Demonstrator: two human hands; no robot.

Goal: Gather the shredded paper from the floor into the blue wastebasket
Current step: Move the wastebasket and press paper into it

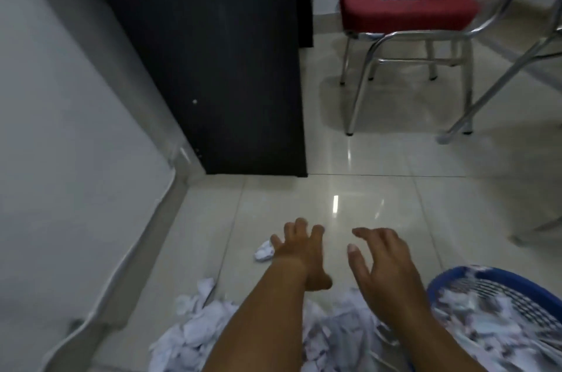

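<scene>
Shredded paper (194, 332) piles at six o'clock; we spread our empty left hand (299, 245) and right hand (383, 268) to rake it together.

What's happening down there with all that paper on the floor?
A person is cleaning up shredded paper from the tiled floor. Both hands are open and hold nothing. The left hand is stretched out right beside a small stray scrap, and the right hand is next to it. A pile of shredded paper lies closer to the person. The blue wastebasket on the right already has paper in it.
</scene>
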